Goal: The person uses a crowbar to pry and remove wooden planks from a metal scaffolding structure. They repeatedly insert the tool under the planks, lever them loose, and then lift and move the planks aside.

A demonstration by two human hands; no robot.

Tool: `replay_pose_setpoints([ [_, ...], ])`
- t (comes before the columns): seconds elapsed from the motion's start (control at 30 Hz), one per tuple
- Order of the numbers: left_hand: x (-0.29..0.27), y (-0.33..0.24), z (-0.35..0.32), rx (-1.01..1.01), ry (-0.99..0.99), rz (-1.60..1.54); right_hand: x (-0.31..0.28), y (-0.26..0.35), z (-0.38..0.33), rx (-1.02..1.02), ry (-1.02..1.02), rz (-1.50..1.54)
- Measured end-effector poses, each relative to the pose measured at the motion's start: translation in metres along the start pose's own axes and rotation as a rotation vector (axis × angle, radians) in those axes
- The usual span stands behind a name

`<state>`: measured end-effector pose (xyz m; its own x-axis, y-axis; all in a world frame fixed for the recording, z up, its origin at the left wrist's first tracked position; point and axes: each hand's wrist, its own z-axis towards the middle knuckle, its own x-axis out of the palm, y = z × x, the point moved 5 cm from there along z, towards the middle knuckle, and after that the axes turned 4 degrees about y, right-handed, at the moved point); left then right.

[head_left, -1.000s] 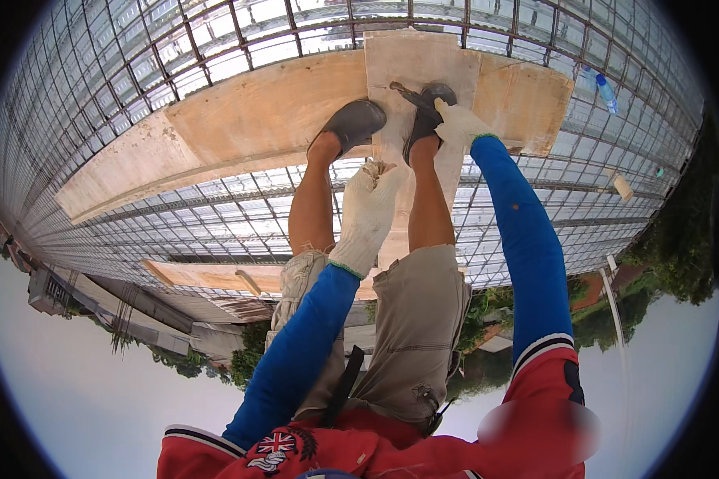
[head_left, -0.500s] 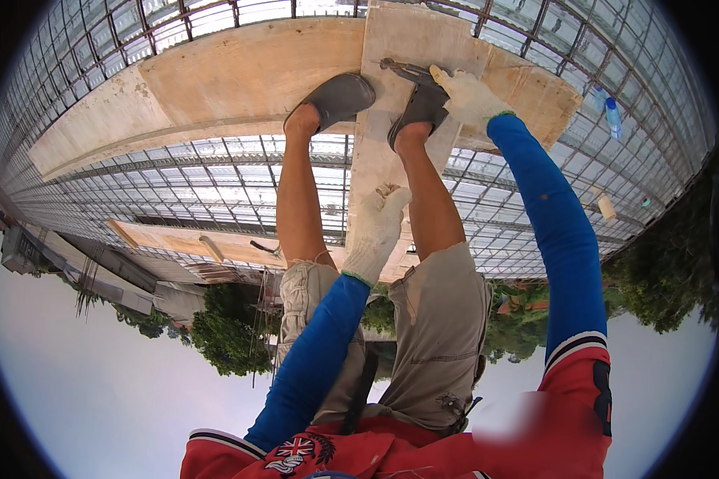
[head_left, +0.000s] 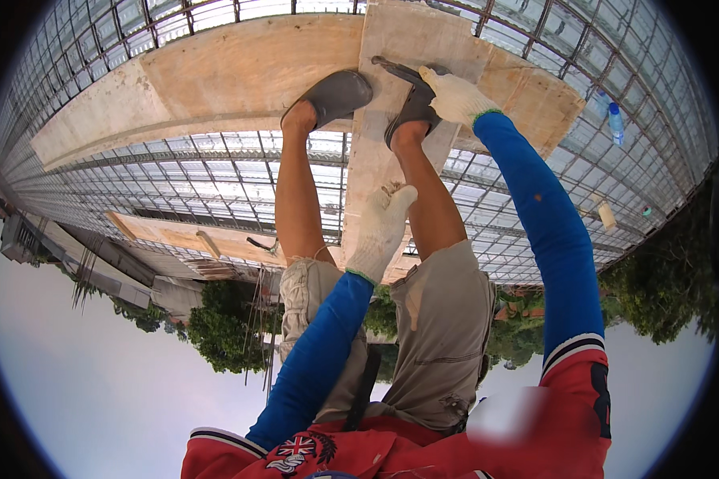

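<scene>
My right hand (head_left: 459,97), in a whitish knit glove, is closed round the handles of dark metal pincers (head_left: 399,70). Their jaw end points left, above the boards and just past the toe of my right clog (head_left: 414,108). My left hand (head_left: 382,225), gloved alike, is held between my shins over the middle board (head_left: 367,164). Its fingers are curled in, and brownish stains or some small thing show at the fingertips. What it holds, if anything, I cannot make out.
I stand on plywood boards (head_left: 248,68) laid over a steel rebar grid (head_left: 208,172) above shiny metal sheeting. My left clog (head_left: 339,97) rests on the boards. A blue-capped plastic bottle (head_left: 615,124) lies on the grid at the right. Trees (head_left: 228,323) and roofs lie beyond the edge.
My right hand and the pincers have shifted slightly left. My left hand has moved a little to the right, its fingers still curled.
</scene>
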<state>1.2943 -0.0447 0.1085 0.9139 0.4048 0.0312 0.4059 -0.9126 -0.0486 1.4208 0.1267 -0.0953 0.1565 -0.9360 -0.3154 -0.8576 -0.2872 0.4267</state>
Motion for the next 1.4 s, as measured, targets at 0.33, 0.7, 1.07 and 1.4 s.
replay_pose_setpoints([
  [0.33,-0.025,-0.001,-0.004,-0.053,-0.119,-0.069,0.020,0.064,-0.023,0.167,0.194,0.577],
  [0.7,-0.026,-0.027,0.003,0.105,-0.172,-0.340,-0.110,0.021,-0.276,0.410,0.146,0.329],
  [1.07,-0.016,-0.121,-0.031,0.358,0.069,-0.003,-0.056,0.171,-0.357,0.152,0.189,0.969],
  [1.4,-0.055,-0.208,-0.062,0.218,0.450,-0.057,-0.043,0.279,-0.332,-0.048,0.281,1.785],
])
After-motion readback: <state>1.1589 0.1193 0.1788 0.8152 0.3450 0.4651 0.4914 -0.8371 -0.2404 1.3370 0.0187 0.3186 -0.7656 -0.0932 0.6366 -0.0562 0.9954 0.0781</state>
